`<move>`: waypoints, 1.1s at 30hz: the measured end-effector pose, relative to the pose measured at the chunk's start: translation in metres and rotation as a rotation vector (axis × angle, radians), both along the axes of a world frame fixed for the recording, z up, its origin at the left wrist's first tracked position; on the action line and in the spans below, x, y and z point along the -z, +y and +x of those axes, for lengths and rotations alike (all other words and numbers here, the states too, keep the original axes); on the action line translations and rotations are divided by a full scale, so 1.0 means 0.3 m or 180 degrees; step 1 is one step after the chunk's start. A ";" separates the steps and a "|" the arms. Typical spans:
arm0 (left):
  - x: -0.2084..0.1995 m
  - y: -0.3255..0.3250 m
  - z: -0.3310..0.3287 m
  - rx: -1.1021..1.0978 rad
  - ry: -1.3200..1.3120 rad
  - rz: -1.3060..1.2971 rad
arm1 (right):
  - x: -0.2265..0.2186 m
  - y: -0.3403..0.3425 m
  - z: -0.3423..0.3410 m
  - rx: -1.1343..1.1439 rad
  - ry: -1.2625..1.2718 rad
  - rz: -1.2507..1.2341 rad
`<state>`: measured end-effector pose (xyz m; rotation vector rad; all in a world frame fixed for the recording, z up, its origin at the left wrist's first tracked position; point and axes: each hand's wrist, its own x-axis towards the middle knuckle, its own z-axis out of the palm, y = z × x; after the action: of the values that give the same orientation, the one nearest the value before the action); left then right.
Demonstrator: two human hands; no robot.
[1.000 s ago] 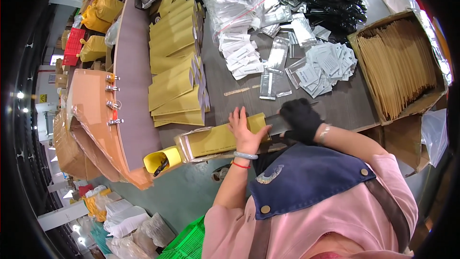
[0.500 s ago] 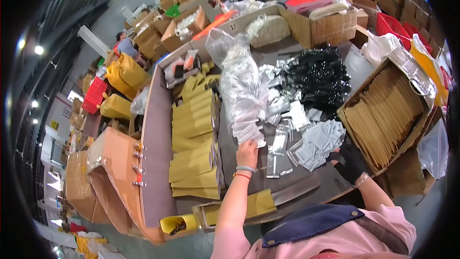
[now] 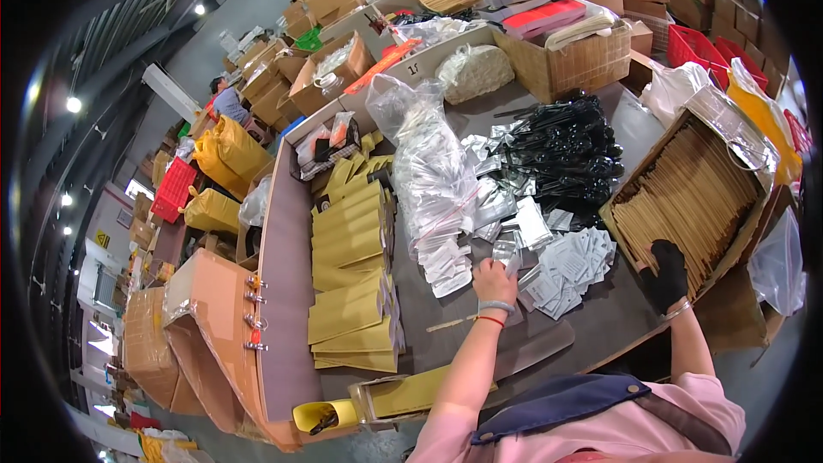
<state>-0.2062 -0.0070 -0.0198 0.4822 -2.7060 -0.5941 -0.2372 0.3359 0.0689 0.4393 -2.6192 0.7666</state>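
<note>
Two hands work apart over a crowded table.

The person's left hand point(image 3: 495, 283), bare, reaches forward and away from the body, its forearm slanting up and across a long yellow sleeve point(image 3: 411, 393) and a flat grey strip point(image 3: 536, 351). The palm faces down and the fingers bend together at the near end of some shiny clear packets point(image 3: 507, 249); whether they pinch one, I cannot tell. A heap of small white packets point(image 3: 564, 270) lies just to the right.

The right hand point(image 3: 667, 279), in a black glove, is at the near end of an open cardboard box point(image 3: 735, 250) of tightly stacked brown paper pieces point(image 3: 686, 197). Its forearm rises nearly straight, and the thumb stands apart from the bent fingers, which rest on the stack. Whether they grip a piece is unclear.

Beyond the left hand lies a bulging clear bag point(image 3: 433, 167); yellow sleeves point(image 3: 347, 236) line the table's point(image 3: 591, 339) left side.
</note>
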 end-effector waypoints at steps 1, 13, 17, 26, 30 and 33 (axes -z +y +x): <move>-0.007 0.011 -0.001 0.0023 0.0000 0.0007 | 0.009 0.032 -0.009 0.0023 0.0000 0.0007; 0.010 -0.037 -0.010 -0.0150 -0.0697 0.0290 | 0.099 0.316 -0.156 0.1391 -0.0652 0.1028; -0.001 -0.045 -0.016 -0.0207 -0.0904 0.0367 | 0.068 0.299 -0.154 0.1297 -0.0747 0.1123; -0.068 -0.020 -0.019 -0.0353 -0.0953 0.0460 | 0.110 0.299 -0.183 0.1426 -0.0791 0.0951; -0.095 -0.020 -0.009 -0.0395 -0.0991 0.0605 | 0.107 0.272 -0.187 0.1443 -0.0870 0.1088; -0.122 -0.028 0.029 -0.0257 -0.0685 0.0376 | 0.201 0.328 -0.211 0.1549 -0.0732 0.1356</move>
<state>-0.1975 -0.0154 0.0168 0.7209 -2.8463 -0.7201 -0.3004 0.4344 0.0088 -0.1963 -2.9248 0.1031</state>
